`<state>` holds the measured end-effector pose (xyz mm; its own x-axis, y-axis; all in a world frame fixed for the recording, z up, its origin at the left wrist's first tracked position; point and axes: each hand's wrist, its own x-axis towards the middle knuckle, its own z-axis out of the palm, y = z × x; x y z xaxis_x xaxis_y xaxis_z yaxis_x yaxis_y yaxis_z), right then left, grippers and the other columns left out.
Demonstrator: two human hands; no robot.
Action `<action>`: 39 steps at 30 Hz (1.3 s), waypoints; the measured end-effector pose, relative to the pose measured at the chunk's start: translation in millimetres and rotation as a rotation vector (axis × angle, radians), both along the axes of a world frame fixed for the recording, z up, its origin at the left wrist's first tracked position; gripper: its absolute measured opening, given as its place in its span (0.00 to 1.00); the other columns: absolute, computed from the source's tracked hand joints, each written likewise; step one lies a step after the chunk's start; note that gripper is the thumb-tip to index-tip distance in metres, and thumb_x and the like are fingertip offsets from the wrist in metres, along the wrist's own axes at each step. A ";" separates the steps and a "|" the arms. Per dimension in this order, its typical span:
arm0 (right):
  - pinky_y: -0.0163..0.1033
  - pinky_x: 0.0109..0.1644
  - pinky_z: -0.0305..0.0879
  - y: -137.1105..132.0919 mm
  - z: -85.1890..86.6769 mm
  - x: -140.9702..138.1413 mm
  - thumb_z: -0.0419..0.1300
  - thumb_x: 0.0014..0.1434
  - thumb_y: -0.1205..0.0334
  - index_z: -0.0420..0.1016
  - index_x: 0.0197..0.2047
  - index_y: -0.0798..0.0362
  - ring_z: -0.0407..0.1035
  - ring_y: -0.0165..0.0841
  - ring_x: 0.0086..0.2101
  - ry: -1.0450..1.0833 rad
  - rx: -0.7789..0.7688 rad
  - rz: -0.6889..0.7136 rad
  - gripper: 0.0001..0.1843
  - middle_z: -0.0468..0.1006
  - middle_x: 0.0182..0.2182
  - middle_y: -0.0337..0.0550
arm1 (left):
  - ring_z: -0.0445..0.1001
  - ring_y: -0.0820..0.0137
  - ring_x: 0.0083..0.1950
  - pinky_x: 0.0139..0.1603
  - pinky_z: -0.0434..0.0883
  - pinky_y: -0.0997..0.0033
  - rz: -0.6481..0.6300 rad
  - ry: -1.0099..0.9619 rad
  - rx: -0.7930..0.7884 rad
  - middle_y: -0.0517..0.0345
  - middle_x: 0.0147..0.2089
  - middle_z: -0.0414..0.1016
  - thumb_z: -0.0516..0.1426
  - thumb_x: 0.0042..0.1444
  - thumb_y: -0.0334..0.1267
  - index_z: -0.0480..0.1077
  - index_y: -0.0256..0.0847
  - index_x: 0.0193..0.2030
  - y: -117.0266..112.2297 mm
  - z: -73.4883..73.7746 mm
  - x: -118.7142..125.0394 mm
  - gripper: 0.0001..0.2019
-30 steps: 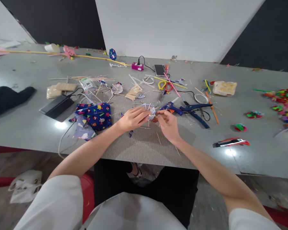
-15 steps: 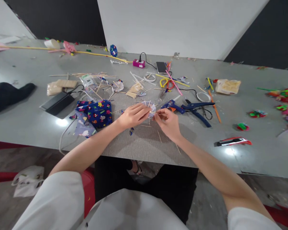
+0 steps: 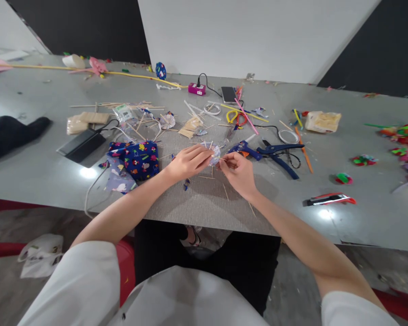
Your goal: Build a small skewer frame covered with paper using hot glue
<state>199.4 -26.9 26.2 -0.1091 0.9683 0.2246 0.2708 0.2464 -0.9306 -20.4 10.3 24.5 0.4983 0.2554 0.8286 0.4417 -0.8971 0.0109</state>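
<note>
Piece: pale, patterned, stick-studded piece [image 3: 216, 154] at mid-frame, between the 2 hands, as 1.0 s ago.
Left hand [image 3: 189, 162]: fingers still closed on its left side.
Right hand [image 3: 238, 173]: fingers still pinched narrow on a thin stick [image 3: 223, 159] at its right side.
Bench [image 3: 190, 206]: glue gun [image 3: 245, 150] and cutters [image 3: 279, 156], right of centre, unmoved.
View: everything on it sits slightly higher in frame than 1.0 s ago.
</note>
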 end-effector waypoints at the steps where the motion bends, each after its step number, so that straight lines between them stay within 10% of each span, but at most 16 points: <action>1: 0.45 0.42 0.75 -0.2 0.2 0.0 0.66 0.63 0.50 0.74 0.38 0.49 0.81 0.37 0.33 0.001 0.001 -0.001 0.12 0.84 0.32 0.45 | 0.83 0.66 0.46 0.48 0.82 0.63 0.004 0.000 0.001 0.50 0.44 0.82 0.56 0.70 0.31 0.73 0.39 0.54 0.1 0.1 0.2 0.09; 39: 0.46 0.43 0.78 2.0 1.5 6.2 0.66 0.63 0.51 0.74 0.38 0.48 0.81 0.37 0.33 0.060 0.014 -0.035 0.10 0.84 0.33 0.42 | 0.82 0.67 0.45 0.48 0.79 0.64 0.090 -0.031 -0.098 0.50 0.43 0.82 0.56 0.70 0.29 0.72 0.40 0.53 7.9 -3.5 -4.2 0.09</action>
